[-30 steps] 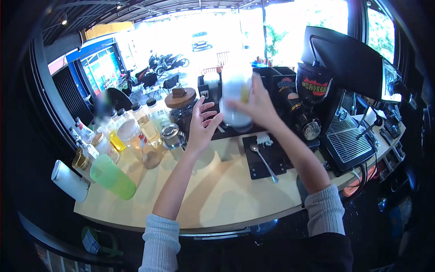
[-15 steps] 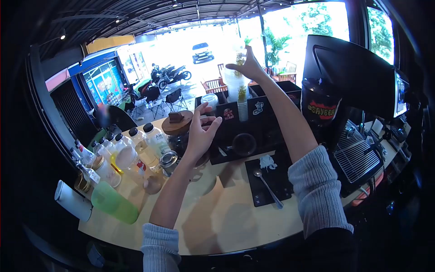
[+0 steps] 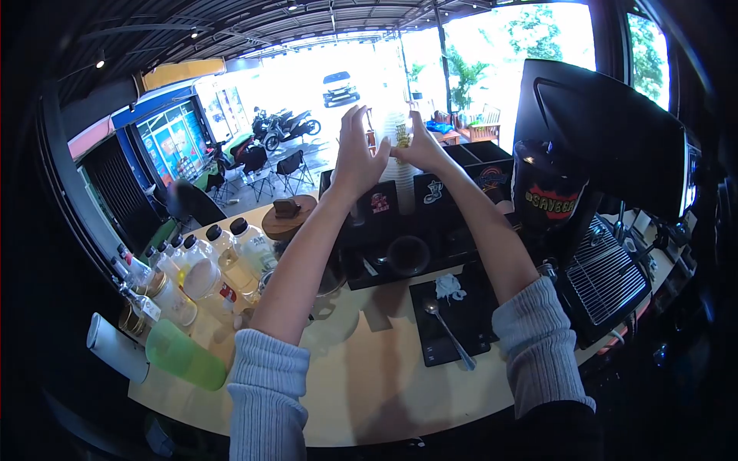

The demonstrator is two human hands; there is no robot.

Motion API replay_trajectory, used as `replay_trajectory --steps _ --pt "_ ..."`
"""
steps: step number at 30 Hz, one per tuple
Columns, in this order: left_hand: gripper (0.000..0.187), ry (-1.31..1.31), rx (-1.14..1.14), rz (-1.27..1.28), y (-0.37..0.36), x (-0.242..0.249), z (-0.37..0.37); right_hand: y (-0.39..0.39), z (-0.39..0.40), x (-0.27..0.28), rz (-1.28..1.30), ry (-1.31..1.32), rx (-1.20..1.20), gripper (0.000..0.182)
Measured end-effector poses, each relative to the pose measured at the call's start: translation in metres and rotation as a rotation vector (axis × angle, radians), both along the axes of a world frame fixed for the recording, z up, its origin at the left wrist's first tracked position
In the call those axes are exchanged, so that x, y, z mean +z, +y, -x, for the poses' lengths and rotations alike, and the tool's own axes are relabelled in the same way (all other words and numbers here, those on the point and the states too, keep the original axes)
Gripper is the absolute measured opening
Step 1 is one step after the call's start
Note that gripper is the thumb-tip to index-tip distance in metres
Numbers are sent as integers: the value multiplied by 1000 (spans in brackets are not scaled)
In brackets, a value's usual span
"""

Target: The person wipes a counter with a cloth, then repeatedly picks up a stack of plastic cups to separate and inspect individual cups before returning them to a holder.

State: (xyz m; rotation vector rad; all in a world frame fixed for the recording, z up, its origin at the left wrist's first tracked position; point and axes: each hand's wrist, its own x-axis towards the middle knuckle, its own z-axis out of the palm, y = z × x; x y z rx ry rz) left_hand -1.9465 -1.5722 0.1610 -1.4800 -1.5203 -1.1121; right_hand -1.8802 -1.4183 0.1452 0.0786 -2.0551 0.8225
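Wooden counter (image 3: 334,403) takes up most of the lower view, w/ a blk coffee machine (image 3: 603,269) on the R side & a blk organiser (image 3: 369,228) along the far edge. Dark hopper (image 3: 550,188) w/ red & yellow lettering is just L of the machine. Blk mat (image 3: 473,326) lies flat in front of the organiser. Tall stack of clear cups (image 3: 403,188) is upright at the organiser, btwn the person's hands; exact base spot unclear. Green tumbler (image 3: 184,356) leans near the L end, bottles (image 3: 254,247) grouped behind it. L hand (image 3: 360,161): fingers raised & loose, thumb apart, just beside the stack. R hand (image 3: 424,150): curved, thumb across the stack; can't tell if it's gripping. Spoon (image 3: 451,336) lies on the mat, crumpled white tissue (image 3: 450,288) near its bowl end.
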Motion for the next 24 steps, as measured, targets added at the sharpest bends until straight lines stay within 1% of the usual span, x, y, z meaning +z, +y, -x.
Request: replay_trajectory --steps 1,2,4,6,7,9,13,15,16,18,19,20,22,24 --pt "57 -2 -10 19 7 2 3 -2 -3 -2 21 -4 3 100" --pt "57 -6 -13 19 12 4 7 -6 -7 -1 42 -7 6 97" --pt "54 -28 -45 175 18 8 12 -10 -8 -3 -4 41 -38 94" --pt "53 -27 -43 170 19 7 13 -14 -12 -2 73 -60 -84 93" --pt "53 -10 -5 191 17 7 12 -13 -11 -5 72 -60 -85 93" --pt "54 10 30 212 12 7 10 -10 -10 -10 -22 -53 -134 91" --pt "57 6 123 264 -3 2 2 -21 -20 -19 -18 -39 -160 91" --pt "57 14 152 272 -20 1 -9 -31 -26 -20 -75 33 -315 88" --pt "56 23 150 307 -31 -1 -16 -37 -32 -21 -79 39 -317 88" --pt "56 40 137 334 -54 -7 -31 -52 -49 -28 -244 79 -337 81" --pt "56 57 105 379 -69 -14 -39 -73 -69 -27 -228 55 -278 72" --pt "55 77 73 426 -87 -20 -49 -89 -85 -30 -233 54 -287 72" --pt "56 86 82 528 -129 -37 -79 -126 -118 -38 -340 1 -171 64" --pt "58 57 37 568 -174 -55 -109 -169 -152 -58 -296 -44 -76 58"
